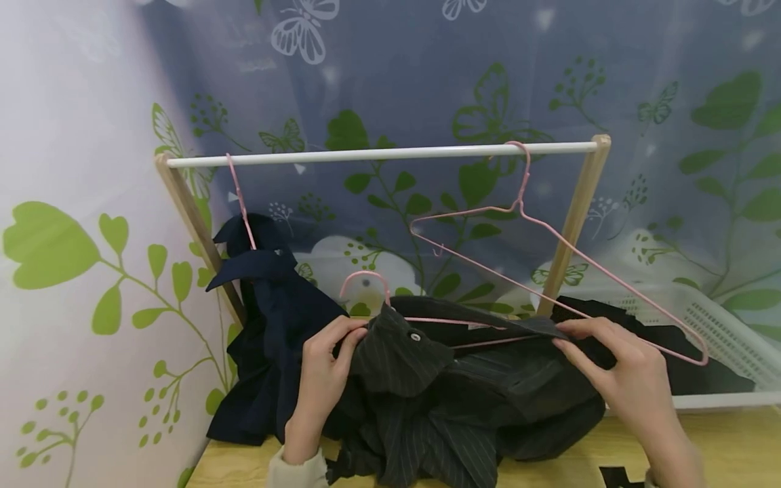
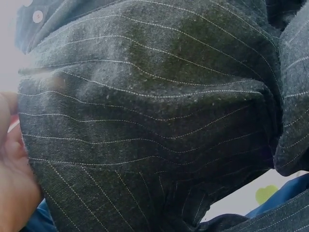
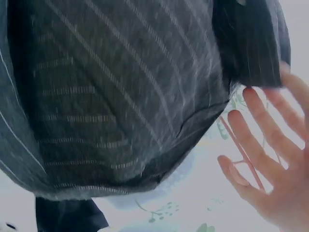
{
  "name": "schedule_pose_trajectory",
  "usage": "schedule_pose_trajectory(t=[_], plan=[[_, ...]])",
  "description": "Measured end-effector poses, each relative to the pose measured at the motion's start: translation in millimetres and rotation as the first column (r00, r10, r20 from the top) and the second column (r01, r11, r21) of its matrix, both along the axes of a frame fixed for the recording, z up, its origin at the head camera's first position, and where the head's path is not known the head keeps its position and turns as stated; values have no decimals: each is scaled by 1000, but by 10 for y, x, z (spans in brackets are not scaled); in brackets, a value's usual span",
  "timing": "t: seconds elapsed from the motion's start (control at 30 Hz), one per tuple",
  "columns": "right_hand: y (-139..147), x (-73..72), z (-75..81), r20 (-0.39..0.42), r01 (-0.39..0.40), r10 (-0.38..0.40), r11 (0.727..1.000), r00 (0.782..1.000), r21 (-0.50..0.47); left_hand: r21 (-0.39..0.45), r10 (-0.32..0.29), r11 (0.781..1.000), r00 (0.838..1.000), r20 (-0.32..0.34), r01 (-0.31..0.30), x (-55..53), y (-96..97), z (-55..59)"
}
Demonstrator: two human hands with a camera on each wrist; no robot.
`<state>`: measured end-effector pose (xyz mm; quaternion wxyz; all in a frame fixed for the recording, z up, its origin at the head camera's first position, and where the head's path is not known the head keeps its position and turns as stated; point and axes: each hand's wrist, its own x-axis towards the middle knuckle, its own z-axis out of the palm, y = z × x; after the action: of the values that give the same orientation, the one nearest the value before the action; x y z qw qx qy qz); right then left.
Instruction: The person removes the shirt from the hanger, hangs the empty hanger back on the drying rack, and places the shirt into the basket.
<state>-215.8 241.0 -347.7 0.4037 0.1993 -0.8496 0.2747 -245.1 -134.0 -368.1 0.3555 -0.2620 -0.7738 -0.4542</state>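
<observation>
A dark pinstriped shirt (image 1: 439,434) hangs bunched between my two hands, its collar (image 1: 396,359) folded over with a white button showing. Inside the neck opening sits a pink wire hanger (image 1: 369,274), its hook standing up out of the collar on the left. My left hand (image 1: 323,379) pinches the collar's left edge between thumb and fingers. On the other side, my right hand (image 1: 631,373) pinches the right end of the collar. The left wrist view shows the striped cloth (image 2: 145,125) close up beside the left fingers; in the right wrist view the right fingers (image 3: 263,125) are spread.
Behind the shirt stands a rack with a white rod (image 1: 378,154) and wooden legs. A bare pink hanger (image 1: 526,179) hangs at its right, overlapping my right hand. A navy garment (image 1: 262,325) hangs at left. A white basket (image 1: 732,325) holds dark cloth (image 1: 695,359).
</observation>
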Motion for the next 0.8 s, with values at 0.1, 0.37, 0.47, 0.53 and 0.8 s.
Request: schedule_pose_trajectory(t=[0.1,0.37,0.47,0.53,0.8], plan=[[-16,-25,-35,-12,75,-76,997,997,-32,4,-30,1000,999,16,30,0,12,5],[-156,-74,-131,9,244,-246,965,969,90,26,-47,999,998,30,46,31,-33,11],[-168,-78,-149,23,217,-221,971,975,102,35,-37,999,998,48,36,37,-48,3],[-168,-72,-151,33,205,-209,974,977,95,42,-36,999,997,66,33,39,-53,-2],[-218,-85,-157,-13,197,-197,967,980,161,13,-65,998,995,77,64,12,-19,-13]])
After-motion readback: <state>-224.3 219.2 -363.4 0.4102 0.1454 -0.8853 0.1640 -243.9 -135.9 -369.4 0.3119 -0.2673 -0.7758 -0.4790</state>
